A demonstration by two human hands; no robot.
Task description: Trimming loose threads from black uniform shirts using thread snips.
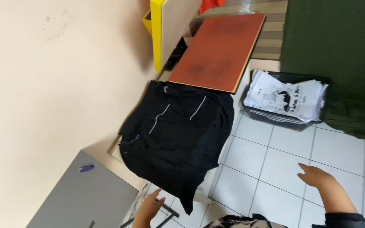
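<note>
Both hands empty: left hand [149, 207], right hand [315, 176] near black garment [176, 137].

A stack of white printed sheets [286, 99] bearing dark graphics fills a dark wire-mesh basket [275, 118] on the white tiled floor, right of the orange board. No packages, signs or screens appear.
</note>
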